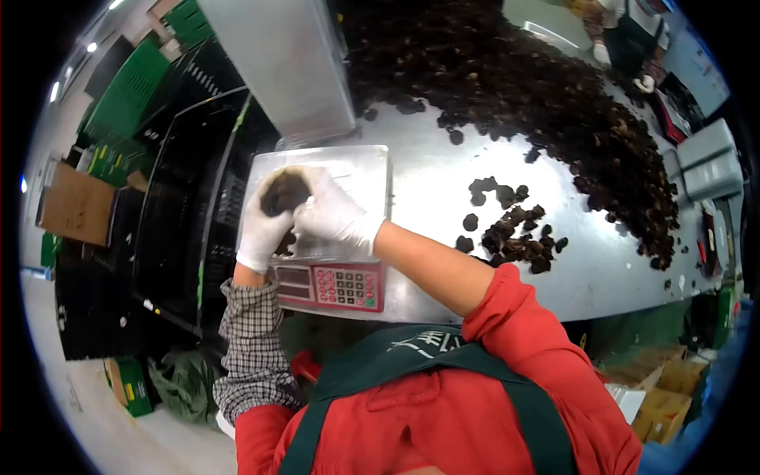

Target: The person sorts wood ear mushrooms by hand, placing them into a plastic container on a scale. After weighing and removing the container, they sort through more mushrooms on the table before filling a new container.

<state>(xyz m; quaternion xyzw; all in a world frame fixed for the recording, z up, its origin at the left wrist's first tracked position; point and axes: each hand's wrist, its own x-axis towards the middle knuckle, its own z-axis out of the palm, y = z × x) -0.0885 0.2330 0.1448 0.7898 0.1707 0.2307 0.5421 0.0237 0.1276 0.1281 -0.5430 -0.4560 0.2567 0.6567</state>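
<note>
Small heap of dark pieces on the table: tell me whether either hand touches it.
No, the left hand and right hand hold a dark clump over the scale, apart from the small heap.

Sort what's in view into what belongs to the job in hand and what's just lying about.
In use: left hand, right hand, dark clump held between them, scale, small dark pile.
Lying about: black crates, green crates, cardboard box.

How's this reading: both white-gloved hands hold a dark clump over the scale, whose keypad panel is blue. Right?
No: the head view shows the keypad panel red, not blue. The rest stands: left hand and right hand, both white-gloved, hold the dark clump over the scale.
</note>
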